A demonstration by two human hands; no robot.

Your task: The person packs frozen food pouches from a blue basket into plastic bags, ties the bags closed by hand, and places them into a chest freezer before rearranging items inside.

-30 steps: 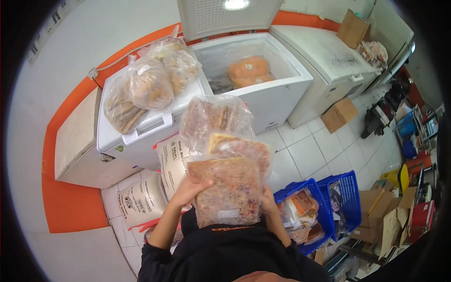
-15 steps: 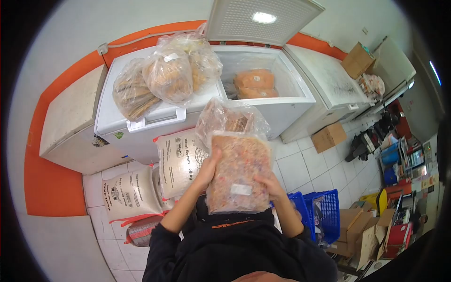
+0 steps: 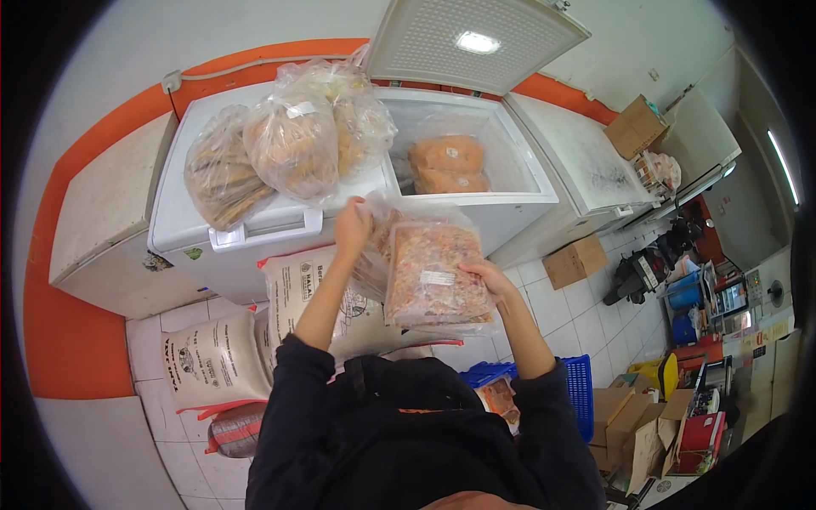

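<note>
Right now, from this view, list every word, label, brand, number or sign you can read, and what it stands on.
"HALAL": on the sack partly behind the left forearm.
"Bera": same sack; the forearm hides what follows.
Too small or blurred to read: the print on the leftmost sack, the white label on the flat pack in the right hand, and the labels on the orange packs.

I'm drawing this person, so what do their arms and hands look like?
The left hand and right hand wear no gloves, and I see no watch or bracelet. The left sleeve and right sleeve are black or very dark, plain, and bunched near the elbows. They belong to a dark top without visible cables.
</note>
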